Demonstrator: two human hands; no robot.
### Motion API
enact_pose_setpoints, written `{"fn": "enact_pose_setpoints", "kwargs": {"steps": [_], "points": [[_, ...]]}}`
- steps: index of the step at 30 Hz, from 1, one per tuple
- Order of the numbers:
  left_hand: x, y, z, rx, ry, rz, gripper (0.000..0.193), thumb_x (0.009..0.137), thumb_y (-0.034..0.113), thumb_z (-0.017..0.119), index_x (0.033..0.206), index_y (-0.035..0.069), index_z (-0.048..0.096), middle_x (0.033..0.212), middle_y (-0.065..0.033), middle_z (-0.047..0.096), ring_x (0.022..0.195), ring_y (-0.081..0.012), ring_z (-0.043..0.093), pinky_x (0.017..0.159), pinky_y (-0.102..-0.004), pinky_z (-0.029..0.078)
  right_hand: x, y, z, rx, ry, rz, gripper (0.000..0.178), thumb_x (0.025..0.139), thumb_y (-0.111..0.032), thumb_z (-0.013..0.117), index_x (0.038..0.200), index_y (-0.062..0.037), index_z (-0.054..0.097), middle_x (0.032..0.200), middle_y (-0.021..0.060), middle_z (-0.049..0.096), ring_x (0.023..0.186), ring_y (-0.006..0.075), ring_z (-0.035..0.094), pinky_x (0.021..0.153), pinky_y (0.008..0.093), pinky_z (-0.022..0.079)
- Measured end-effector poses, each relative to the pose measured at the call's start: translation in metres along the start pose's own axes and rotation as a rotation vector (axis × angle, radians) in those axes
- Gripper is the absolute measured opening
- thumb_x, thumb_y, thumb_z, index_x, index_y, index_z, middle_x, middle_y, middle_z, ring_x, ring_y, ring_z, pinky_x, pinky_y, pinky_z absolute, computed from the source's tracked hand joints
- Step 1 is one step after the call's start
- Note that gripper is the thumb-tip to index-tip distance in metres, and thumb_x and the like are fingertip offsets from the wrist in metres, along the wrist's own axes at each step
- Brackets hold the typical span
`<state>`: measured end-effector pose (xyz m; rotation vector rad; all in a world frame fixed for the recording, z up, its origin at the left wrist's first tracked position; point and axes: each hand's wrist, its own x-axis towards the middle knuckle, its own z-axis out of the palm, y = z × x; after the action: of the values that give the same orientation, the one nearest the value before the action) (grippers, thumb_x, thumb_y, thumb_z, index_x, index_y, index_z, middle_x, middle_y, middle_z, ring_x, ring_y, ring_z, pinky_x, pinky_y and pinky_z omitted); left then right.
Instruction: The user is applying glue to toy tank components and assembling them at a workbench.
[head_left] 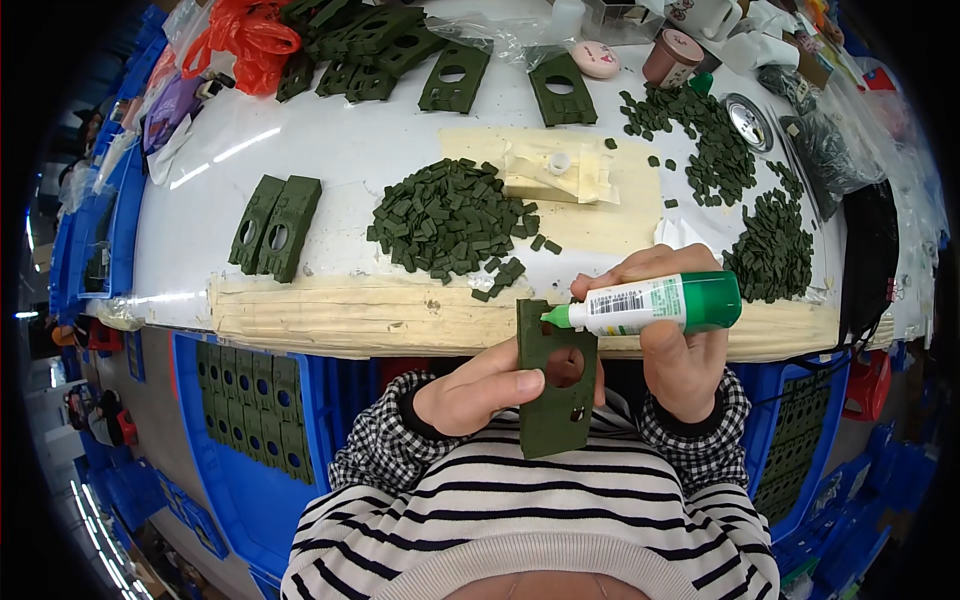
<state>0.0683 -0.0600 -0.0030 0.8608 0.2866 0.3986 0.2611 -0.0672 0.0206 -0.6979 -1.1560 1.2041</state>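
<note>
The left hand (475, 395) has the green plate (550, 408) off the desk (340, 130), just in front of the person's chest. Its thumb presses the front by the round hole and its fingers go behind, a nearly closed pinch that seems meant to keep the face turned up to view while leaving the top end bare.

The right hand (685, 365) grips the bottle (640, 305) with thumb below and fingers above, parted only by the bottle's width. It lies almost level, its nozzle (557, 316) pointing left at the plate's upper opening, probably so that the tip can be steered finely; whether it touches, I cannot tell.

The big heap of tiles (430, 220) sits just beyond the hands, perhaps for easy reach; smaller heaps lie to the right, near a metal dish (747, 122). 2 plates (298, 205) lie side by side at the left, and more are stacked by the red bag (240, 45).

The desk is white and glossy, with beige tape (400, 305) along its near edge. Below it, 2 blue crates (318, 400) flank the person, both holding plates in rows. Further blue bins and a grey floor (165, 410) fill the room's left side.
</note>
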Motion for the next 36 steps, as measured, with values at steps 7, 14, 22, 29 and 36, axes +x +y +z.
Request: {"fn": "enact_pose_setpoints", "kwargs": {"steps": [7,14,22,29,36], "points": [[0.0003,0.0004,0.0006,-0.014,-0.005,0.004,0.058,0.089,0.043,0.041,0.123,-0.004,0.041,0.114,-0.0148,0.053,0.109,-0.0225,0.05,0.096,-0.0334,0.036,-0.0001,-0.0007,0.0005,0.002,0.009,0.004,0.038,0.082,-0.019,0.068,0.103,0.0055,0.049,0.095,0.0175,0.06,0.092,0.0279,0.064,0.076,0.0333,0.054],[0.0034,0.0043,0.0084,-0.005,0.125,-0.074,0.079,0.077,0.055,0.05,0.128,-0.003,0.035,0.104,-0.0181,0.054,0.091,-0.0202,0.054,0.078,-0.0287,0.044,0.0002,-0.0005,0.0009,0.004,0.011,-0.002,0.039,0.082,-0.02,0.068,0.103,0.0056,0.048,0.094,0.0174,0.061,0.093,0.0275,0.064,0.076,0.0337,0.054],[0.0022,0.0021,0.0065,-0.029,0.116,-0.041,0.079,0.08,0.053,0.048,0.133,-0.002,0.029,0.104,-0.019,0.054,0.09,-0.0206,0.054,0.078,-0.0288,0.045,0.0005,0.0005,-0.0032,-0.047,-0.016,-0.035,0.039,0.082,-0.021,0.068,0.103,0.0059,0.048,0.094,0.0179,0.061,0.09,0.025,0.064,0.081,0.0346,0.052],[0.0013,0.0057,0.0078,0.006,0.127,-0.067,0.079,0.08,0.054,0.047,0.132,-0.003,0.031,0.107,-0.0199,0.054,0.095,-0.0214,0.054,0.08,-0.0291,0.045,-0.0012,-0.0017,-0.0003,-0.009,-0.007,0.01,0.039,0.081,-0.02,0.069,0.102,0.007,0.05,0.096,0.0197,0.062,0.089,0.0231,0.064,0.078,0.0323,0.052],[-0.0013,0.0049,0.0026,-0.02,0.014,-0.01,0.058,0.09,0.042,0.038,0.124,-0.005,0.038,0.115,-0.0153,0.052,0.109,-0.0223,0.049,0.096,-0.033,0.036,0.0,0.0022,-0.0041,-0.072,-0.035,-0.057,0.039,0.081,-0.02,0.069,0.101,0.0075,0.05,0.096,0.0203,0.062,0.088,0.0228,0.064,0.076,0.0312,0.052]]}}
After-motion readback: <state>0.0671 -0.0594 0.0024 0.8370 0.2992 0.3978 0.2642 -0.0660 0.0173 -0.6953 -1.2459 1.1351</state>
